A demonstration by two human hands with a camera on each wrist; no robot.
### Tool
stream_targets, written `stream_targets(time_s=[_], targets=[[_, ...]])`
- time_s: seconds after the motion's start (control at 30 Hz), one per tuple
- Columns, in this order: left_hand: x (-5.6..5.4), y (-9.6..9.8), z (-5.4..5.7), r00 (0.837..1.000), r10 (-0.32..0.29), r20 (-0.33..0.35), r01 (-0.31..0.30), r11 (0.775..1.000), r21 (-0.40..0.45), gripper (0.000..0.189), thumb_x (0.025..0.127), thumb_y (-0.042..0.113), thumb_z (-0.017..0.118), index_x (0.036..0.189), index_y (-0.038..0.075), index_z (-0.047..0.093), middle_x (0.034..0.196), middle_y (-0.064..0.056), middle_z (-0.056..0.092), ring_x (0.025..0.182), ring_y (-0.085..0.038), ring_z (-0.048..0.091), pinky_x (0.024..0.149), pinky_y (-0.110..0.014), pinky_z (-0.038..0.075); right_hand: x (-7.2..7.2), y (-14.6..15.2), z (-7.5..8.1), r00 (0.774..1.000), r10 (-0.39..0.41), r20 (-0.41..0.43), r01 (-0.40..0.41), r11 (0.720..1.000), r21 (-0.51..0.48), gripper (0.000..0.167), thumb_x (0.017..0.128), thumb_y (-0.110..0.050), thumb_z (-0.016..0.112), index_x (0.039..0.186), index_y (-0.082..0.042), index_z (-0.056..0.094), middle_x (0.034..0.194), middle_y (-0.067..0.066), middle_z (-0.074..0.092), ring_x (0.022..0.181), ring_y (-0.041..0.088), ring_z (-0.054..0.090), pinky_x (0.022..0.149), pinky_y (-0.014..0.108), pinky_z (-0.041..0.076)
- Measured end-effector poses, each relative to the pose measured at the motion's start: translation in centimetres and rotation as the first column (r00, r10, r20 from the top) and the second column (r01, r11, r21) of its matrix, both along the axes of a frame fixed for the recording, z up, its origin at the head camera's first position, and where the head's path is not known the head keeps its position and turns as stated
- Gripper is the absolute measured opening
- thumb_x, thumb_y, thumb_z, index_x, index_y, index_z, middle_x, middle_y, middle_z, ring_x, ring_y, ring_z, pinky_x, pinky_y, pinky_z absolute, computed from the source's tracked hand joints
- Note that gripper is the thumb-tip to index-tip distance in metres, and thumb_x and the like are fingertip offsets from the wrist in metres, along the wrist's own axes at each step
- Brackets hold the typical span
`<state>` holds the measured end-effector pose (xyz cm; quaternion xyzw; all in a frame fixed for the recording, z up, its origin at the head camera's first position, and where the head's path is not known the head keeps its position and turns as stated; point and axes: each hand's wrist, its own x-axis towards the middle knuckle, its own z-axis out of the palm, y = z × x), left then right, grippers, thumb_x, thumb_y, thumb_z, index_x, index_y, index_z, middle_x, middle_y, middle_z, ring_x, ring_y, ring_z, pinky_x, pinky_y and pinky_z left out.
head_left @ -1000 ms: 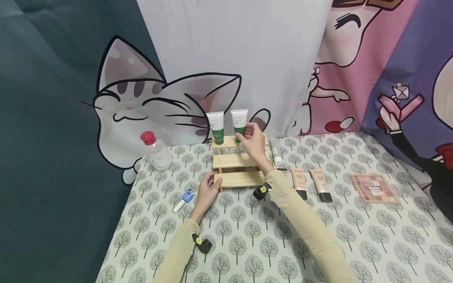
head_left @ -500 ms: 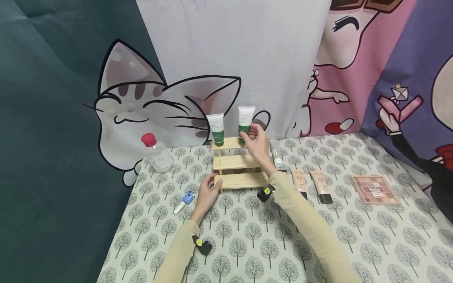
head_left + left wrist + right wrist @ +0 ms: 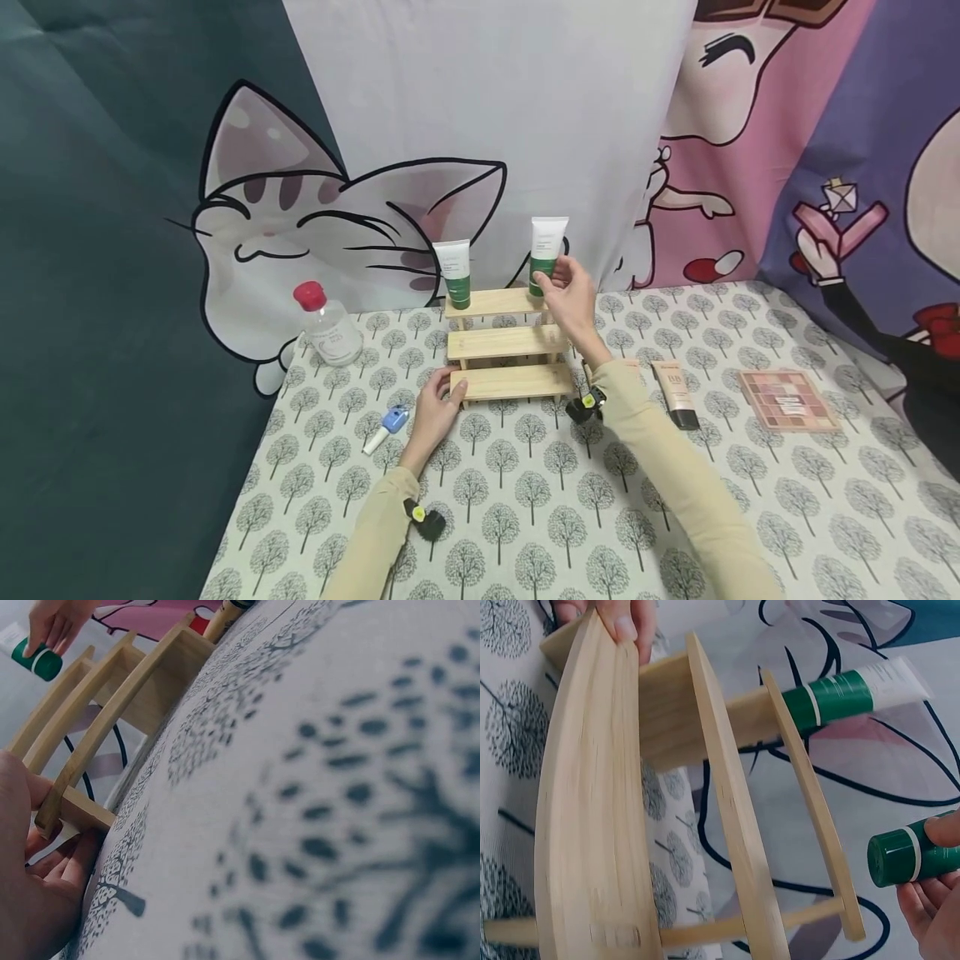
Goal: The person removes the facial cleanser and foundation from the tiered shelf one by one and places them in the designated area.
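Note:
A three-tier wooden shelf (image 3: 510,382) stands near the back of the table. My left hand (image 3: 437,412) grips the left end of its lowest tier, thumb on top and fingers underneath. With thumb and fingers, my right hand (image 3: 573,302) holds a white and green squeeze tube (image 3: 550,237), cap down, at the right end of the top tier. In the right wrist view, a gap shows between this tube's cap (image 3: 891,859) and the top board. A matching squeeze tube (image 3: 454,271) stands on its cap at the top tier's left end.
Left of the shelf are a clear bottle with a red cap (image 3: 333,335) and a small blue and white bottle (image 3: 387,428). To the right lie a BB cream tube (image 3: 677,395) and a makeup palette (image 3: 790,400). My right sleeve covers most of another tube. A printed curtain hangs behind.
My right hand has moved right with the squeeze tube and raised it slightly, from mid top tier to its right end. My left hand has stayed on the lowest tier.

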<state>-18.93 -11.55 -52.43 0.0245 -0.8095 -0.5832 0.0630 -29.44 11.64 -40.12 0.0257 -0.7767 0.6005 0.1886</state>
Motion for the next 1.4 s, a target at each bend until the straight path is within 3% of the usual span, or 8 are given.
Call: stream_targets(time_s=[0.27,0.57,0.87,1.17,1.4], targets=[[-0.1,-0.2,-0.1,1.000,-0.002,-0.003,0.002,1.000,0.009,0.041,0.097,0.019,0.067,0.134,0.003,0.058,0.126,-0.019,0.066,0.119,-0.034,0.065,0.106,-0.046,0.053,0.0,1.8,0.0,0.999,-0.033,0.038,0.033,0.999,-0.003,0.044,0.093,-0.010,0.071,0.131,0.005,0.057,0.122,0.025,0.067,0.111,0.035,0.067,0.101,0.040,0.057],[-0.1,0.0,-0.2,1.000,-0.008,0.000,0.008,1.000,0.002,0.041,0.097,0.019,0.067,0.134,0.002,0.058,0.128,-0.020,0.065,0.119,-0.034,0.065,0.105,-0.044,0.055,0.2,4.8,-1.3,0.990,-0.120,0.071,0.117,0.992,0.041,0.043,0.092,-0.014,0.073,0.128,0.005,0.059,0.119,0.024,0.068,0.107,0.034,0.068,0.098,0.040,0.058],[-0.3,-0.2,-0.4,1.000,-0.014,-0.003,0.014,1.000,0.007,0.041,0.097,0.018,0.067,0.134,0.003,0.057,0.128,-0.020,0.065,0.120,-0.035,0.065,0.107,-0.045,0.053,0.2,7.4,-2.4,0.983,-0.176,0.053,0.170,0.980,0.102,0.042,0.092,-0.015,0.073,0.126,0.006,0.061,0.115,0.025,0.069,0.102,0.033,0.068,0.093,0.038,0.060],[-0.2,-0.1,-0.4,1.000,-0.021,0.006,0.021,1.000,0.019,0.042,0.097,0.017,0.066,0.135,0.003,0.057,0.128,-0.020,0.065,0.121,-0.034,0.064,0.108,-0.045,0.053,0.4,9.7,-3.9,0.963,-0.177,0.202,0.151,0.979,0.138,0.049,0.093,-0.021,0.072,0.132,0.004,0.056,0.123,0.023,0.065,0.108,0.032,0.065,0.101,0.041,0.056],[-0.2,-0.1,-0.3,1.000,-0.019,0.005,0.019,1.000,0.017,0.042,0.097,0.017,0.066,0.135,0.003,0.057,0.129,-0.020,0.065,0.121,-0.034,0.064,0.107,-0.045,0.053,0.3,10.9,-5.5,0.953,-0.201,0.226,0.156,0.967,0.204,0.052,0.092,-0.024,0.073,0.131,0.006,0.058,0.121,0.026,0.067,0.107,0.036,0.065,0.099,0.045,0.055]])
